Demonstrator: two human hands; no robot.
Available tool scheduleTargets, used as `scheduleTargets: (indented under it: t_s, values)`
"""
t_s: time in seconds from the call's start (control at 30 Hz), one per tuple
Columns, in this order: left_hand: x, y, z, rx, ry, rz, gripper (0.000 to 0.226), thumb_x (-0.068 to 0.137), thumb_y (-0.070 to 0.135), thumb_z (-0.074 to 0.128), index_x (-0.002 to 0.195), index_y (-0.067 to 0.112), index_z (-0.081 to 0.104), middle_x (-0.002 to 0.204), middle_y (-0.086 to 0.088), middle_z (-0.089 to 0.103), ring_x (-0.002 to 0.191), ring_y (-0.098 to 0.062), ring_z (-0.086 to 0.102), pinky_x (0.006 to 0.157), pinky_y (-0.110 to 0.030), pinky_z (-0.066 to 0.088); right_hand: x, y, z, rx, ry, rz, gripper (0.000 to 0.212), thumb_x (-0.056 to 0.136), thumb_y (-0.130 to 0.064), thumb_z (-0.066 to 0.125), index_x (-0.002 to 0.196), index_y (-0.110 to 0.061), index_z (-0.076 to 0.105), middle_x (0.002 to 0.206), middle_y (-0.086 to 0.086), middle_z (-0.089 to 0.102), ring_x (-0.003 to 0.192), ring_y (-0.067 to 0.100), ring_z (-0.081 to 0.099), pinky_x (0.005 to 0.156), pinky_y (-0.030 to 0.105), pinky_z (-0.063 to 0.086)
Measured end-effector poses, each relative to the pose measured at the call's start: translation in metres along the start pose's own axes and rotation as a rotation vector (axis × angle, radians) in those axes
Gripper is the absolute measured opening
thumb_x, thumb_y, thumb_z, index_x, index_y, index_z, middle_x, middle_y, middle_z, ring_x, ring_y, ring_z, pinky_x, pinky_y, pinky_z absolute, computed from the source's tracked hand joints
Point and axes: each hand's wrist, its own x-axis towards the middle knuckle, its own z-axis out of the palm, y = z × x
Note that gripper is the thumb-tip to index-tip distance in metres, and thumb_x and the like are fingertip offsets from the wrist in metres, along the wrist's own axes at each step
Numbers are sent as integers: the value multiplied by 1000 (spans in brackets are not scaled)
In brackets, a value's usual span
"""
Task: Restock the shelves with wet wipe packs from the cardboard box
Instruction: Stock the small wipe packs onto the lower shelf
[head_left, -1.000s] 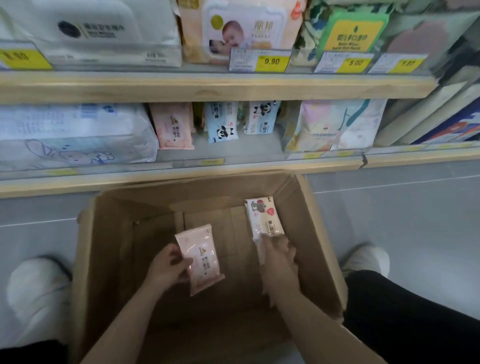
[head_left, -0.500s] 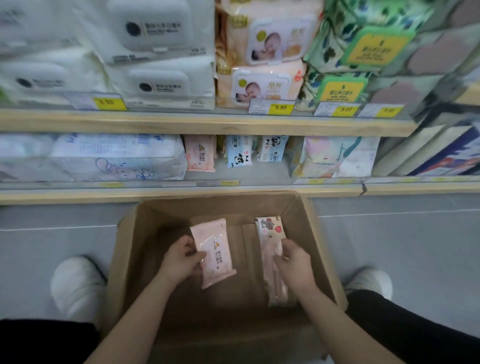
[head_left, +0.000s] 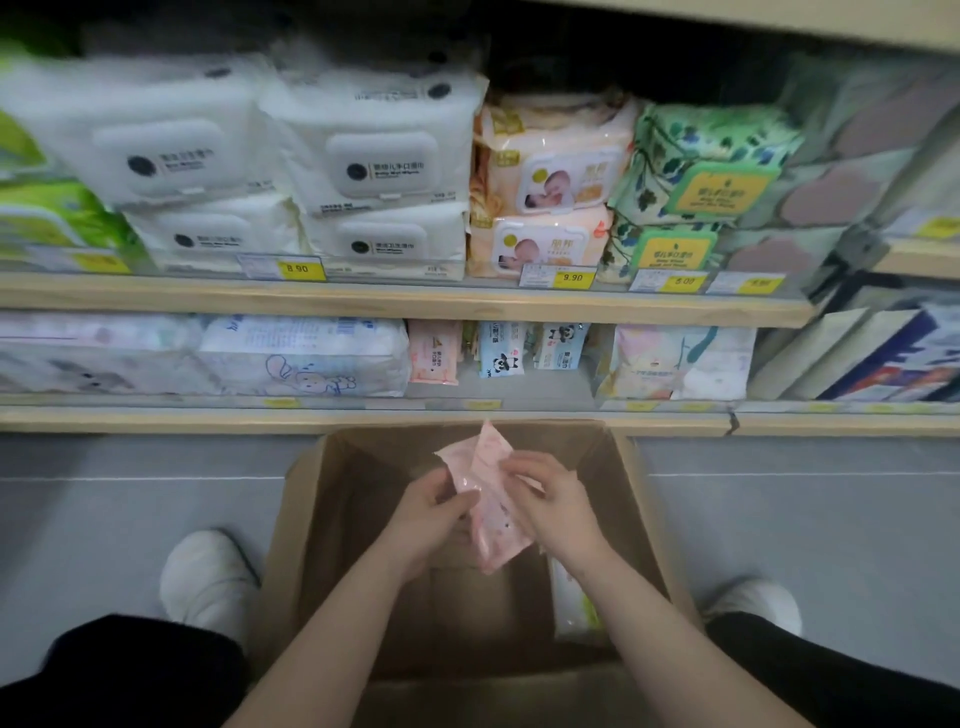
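Observation:
Over the open cardboard box (head_left: 311, 519) both my hands hold pink wet wipe packs (head_left: 491, 499) pressed together. My left hand (head_left: 434, 512) grips them from the left and my right hand (head_left: 553, 499) from the right. How many packs are in the bundle is hard to tell; two edges show at the top. A white pack (head_left: 571, 605) stands against the box's right inner wall. On the lower shelf (head_left: 363, 418) straight ahead stand a matching pink pack (head_left: 434, 351) and small panda packs (head_left: 501, 348).
The upper shelf (head_left: 405, 301) carries large white, peach and green wipe packs with yellow price tags. Big soft packs fill the lower shelf's left side (head_left: 306, 356) and right side (head_left: 675, 361). My white shoes (head_left: 205, 579) flank the box on the grey floor.
My hands came together and lifted: the pink pack from my left hand and the pack from my right hand now meet above the box. The camera tilted up toward the shelves.

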Motion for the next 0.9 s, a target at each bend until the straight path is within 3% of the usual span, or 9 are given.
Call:
scheduleTargets:
  t_s: [0.17,0.27,0.33,0.4,0.5,0.63,0.77,0.83,0.9]
  values:
    - [-10,3,-5,19,-99,-28,24,92,3,53,105,21,61,93,2,71,78,-16,69,61,-31,55,6,4,-19,52,-82,90,42,78,-1,70,115,-22,63,127,2,51,88,9,61,72,12,49]
    - [-8,6,-11,39,-146,-45,25,91,10,56,112,24,61,99,2,71,94,-21,68,76,-39,56,11,8,-32,56,-250,255,61,79,-22,75,132,-28,48,118,-5,59,101,15,62,73,22,54]
    - [-4,8,-14,67,-152,-40,26,91,10,57,114,23,60,101,1,71,97,-21,67,82,-43,53,17,6,-36,25,-286,262,41,79,-25,75,117,-21,60,107,0,68,94,15,67,76,30,57]
    - [1,12,-18,58,-98,-24,25,91,7,55,112,20,60,104,-1,71,94,-18,67,76,-39,54,26,0,-38,-9,-227,218,23,79,-22,74,100,-16,66,97,4,71,87,17,69,75,29,57]
    - [11,21,-37,17,79,10,25,92,5,51,105,24,61,104,3,69,92,-10,64,64,-25,49,51,-13,-36,83,-120,176,12,86,-16,66,97,-11,63,87,0,69,66,2,67,50,12,51]
    - [29,26,-83,-35,265,0,27,91,4,52,98,29,61,100,5,69,94,-12,64,68,-27,53,104,-31,-14,148,9,140,15,89,-20,63,102,-11,61,102,4,68,88,15,67,70,28,58]
    - [47,18,-128,30,303,-1,24,91,5,51,102,24,61,109,1,68,104,-20,63,77,-33,51,155,-34,28,116,91,90,17,88,-15,63,101,-4,64,103,18,68,95,32,65,86,46,53]
    - [53,12,-140,48,280,-3,26,91,7,51,105,27,60,111,3,67,106,-20,62,83,-39,53,179,-28,51,48,119,64,16,88,-14,63,97,-1,66,95,19,68,89,34,63,82,44,52]
    - [59,6,-147,38,283,4,27,90,7,52,104,30,60,111,4,68,106,-20,62,89,-45,52,200,-19,71,-17,161,64,19,88,-17,62,92,1,65,87,18,67,81,30,61,69,31,43]
